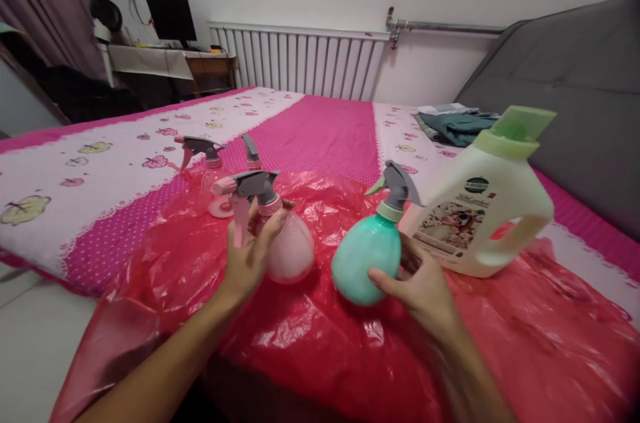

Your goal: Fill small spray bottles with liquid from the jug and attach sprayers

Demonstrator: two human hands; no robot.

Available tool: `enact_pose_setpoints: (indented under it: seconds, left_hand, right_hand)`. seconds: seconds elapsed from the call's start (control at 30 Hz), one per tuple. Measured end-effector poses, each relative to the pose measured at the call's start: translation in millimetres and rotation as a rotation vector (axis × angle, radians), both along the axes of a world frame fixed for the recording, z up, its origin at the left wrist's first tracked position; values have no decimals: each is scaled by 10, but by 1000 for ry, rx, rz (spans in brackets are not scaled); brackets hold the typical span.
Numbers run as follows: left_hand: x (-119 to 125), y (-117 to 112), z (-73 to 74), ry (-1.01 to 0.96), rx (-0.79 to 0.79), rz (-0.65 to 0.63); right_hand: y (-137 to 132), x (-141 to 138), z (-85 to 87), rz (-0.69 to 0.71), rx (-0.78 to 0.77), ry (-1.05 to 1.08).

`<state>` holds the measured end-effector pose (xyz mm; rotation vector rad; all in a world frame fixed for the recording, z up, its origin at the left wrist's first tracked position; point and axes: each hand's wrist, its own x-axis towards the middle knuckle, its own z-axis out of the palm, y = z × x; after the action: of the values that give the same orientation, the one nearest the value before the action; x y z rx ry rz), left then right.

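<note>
My left hand (255, 243) is closed round the neck of a pink spray bottle (291, 249), whose grey and pink trigger head points left. In my right hand (420, 276) is a green spray bottle (367, 259), gripped by its rounded body and leaning slightly. Its grey head carries a pale green trigger. Both bottles look filled with cloudy liquid and are held over a red plastic sheet (300, 336). Behind my left hand stands another pink spray bottle (216, 186), clear-bodied. A further grey spray head (251, 151) shows behind the pink bottle, its body mostly hidden.
A large cream detergent jug (480, 209) with a green cap stands at the right on the sheet. Folded clothes (455, 124) lie farther back on the pink patterned bed (325, 126). A radiator (300, 59) and a desk with a monitor (171, 17) are beyond.
</note>
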<state>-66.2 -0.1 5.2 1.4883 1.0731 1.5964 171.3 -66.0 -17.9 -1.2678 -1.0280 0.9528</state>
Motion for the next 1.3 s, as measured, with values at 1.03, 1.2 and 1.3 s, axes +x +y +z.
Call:
enact_pose_setpoints:
  seconds: [1.03, 1.2, 1.3]
  left_hand:
    - [-76, -28, 11, -15, -2, -37]
    - [-65, -23, 32, -6, -8, -16]
    - [-62, -17, 22, -7, -5, -12]
  right_hand:
    - [73, 47, -93, 9, 51, 55]
    - [90, 22, -49, -52, -3, 51]
    - [89, 20, -41, -170, 0, 26]
